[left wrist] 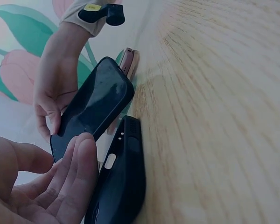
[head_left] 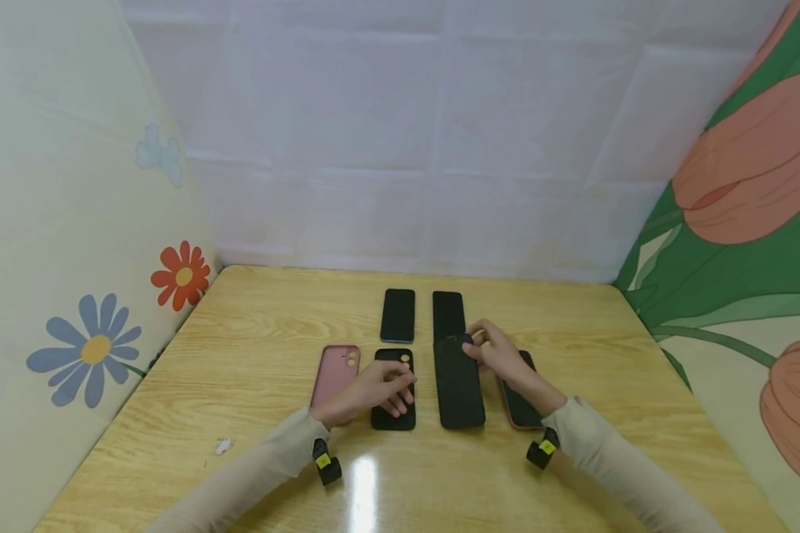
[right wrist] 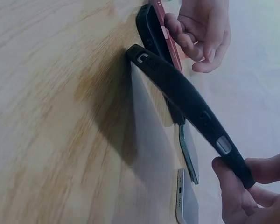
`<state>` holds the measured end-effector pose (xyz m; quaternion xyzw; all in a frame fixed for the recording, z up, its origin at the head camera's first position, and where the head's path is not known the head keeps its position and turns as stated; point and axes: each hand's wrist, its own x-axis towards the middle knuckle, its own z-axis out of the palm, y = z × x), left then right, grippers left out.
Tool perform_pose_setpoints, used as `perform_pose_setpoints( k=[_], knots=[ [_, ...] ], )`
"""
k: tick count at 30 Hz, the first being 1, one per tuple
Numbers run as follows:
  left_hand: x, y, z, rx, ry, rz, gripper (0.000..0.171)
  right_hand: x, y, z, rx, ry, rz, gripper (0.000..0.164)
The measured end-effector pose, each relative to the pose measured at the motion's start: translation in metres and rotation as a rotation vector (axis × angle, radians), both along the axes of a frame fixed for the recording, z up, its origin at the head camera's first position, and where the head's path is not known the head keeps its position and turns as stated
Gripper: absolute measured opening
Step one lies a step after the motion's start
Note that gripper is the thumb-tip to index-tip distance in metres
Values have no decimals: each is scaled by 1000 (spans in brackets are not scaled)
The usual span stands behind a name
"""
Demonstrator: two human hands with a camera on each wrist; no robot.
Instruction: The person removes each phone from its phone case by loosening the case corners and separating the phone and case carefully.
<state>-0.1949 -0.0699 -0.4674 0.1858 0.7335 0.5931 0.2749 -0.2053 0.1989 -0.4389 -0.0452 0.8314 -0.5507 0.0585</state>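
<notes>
My right hand [head_left: 500,355] pinches the far end of a phone in a black case [head_left: 460,392] between thumb and fingers. That phone is tilted, its far end raised and its near end low by the table; its glossy screen shows in the left wrist view. Over an empty black phone case [head_left: 395,420] hovers my left hand [head_left: 380,385], fingers loosely bent and holding nothing. The case lies on the table with its camera cutouts at the far end. A pink phone case [head_left: 333,370] lies just left of it, partly covered by my left wrist.
Two bare dark phones [head_left: 398,314] lie farther back, the right one partly hidden behind the held phone. Under my right forearm is a phone in a pink case [head_left: 524,407]. A small white scrap [head_left: 223,446] lies at the left of the wooden table [head_left: 273,326].
</notes>
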Motion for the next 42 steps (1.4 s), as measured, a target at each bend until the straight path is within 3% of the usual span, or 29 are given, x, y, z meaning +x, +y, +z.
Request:
perform_pose_setpoints(
  k=[7, 15, 20, 26, 38, 42],
  knots=[
    [0, -1, 1, 3, 2, -15, 26, 5, -3, 7, -1, 23, -8, 32],
    [-1, 0, 0, 12, 0, 2, 27, 8, -10, 17, -7, 123, -18, 29],
    [-3, 2, 0, 50, 7, 38, 33, 10, -16, 24, -40, 162, -9, 27],
    [-3, 4, 4, 101, 8, 20, 40, 12, -26, 28, -56, 196, -14, 23],
    [-3, 8, 0, 109, 28, 13, 60, 14, -44, 28, -97, 174, 28, 21],
    [0, 9, -1, 119, 52, 15, 53, 14, -48, 30, -112, 167, 40, 21]
  ],
)
